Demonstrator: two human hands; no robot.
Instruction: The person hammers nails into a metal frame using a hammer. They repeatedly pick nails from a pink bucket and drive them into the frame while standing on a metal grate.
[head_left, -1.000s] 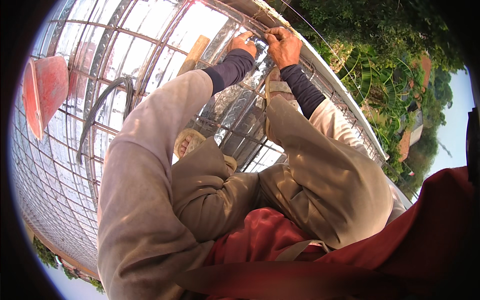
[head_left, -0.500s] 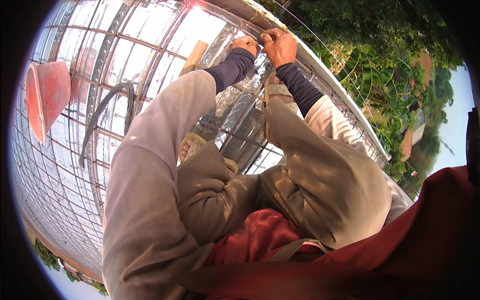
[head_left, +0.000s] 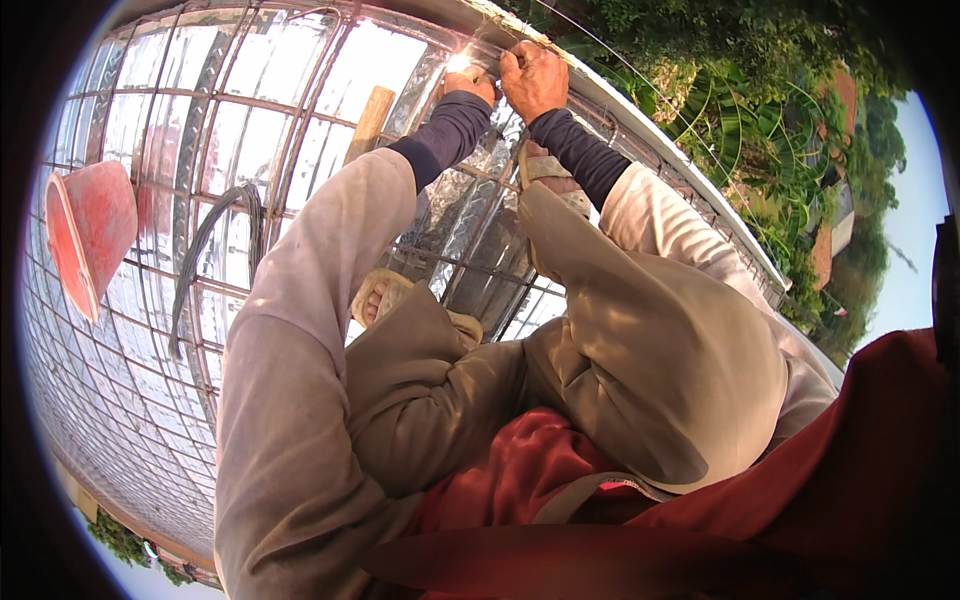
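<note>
My left hand (head_left: pixel 468 84) and my right hand (head_left: pixel 533 78) meet at one joint of the steel bar grid (head_left: pixel 300 150), close to its far edge. The right hand is a closed fist around a thin tie wire (head_left: pixel 490 62) at the edge bar. The left hand's fingers curl on the same wire just beside it, and sun glare hides the fingertips. Both forearms wear dark sleeves under pale long sleeves. I squat on the grid with my sandalled feet (head_left: pixel 378 295) on the bars.
Shiny sheeting (head_left: pixel 130 400) lies under the grid. A red bucket (head_left: pixel 90 235) stands at the left, with a bundle of dark wire (head_left: pixel 205 265) next to it. A wooden stick (head_left: pixel 368 118) lies near my left arm. Beyond the slab's edge (head_left: pixel 700 200) are trees and rooftops far below.
Both hands stay at the same joint, with small shifts of the fingers. The view has drifted slightly.
</note>
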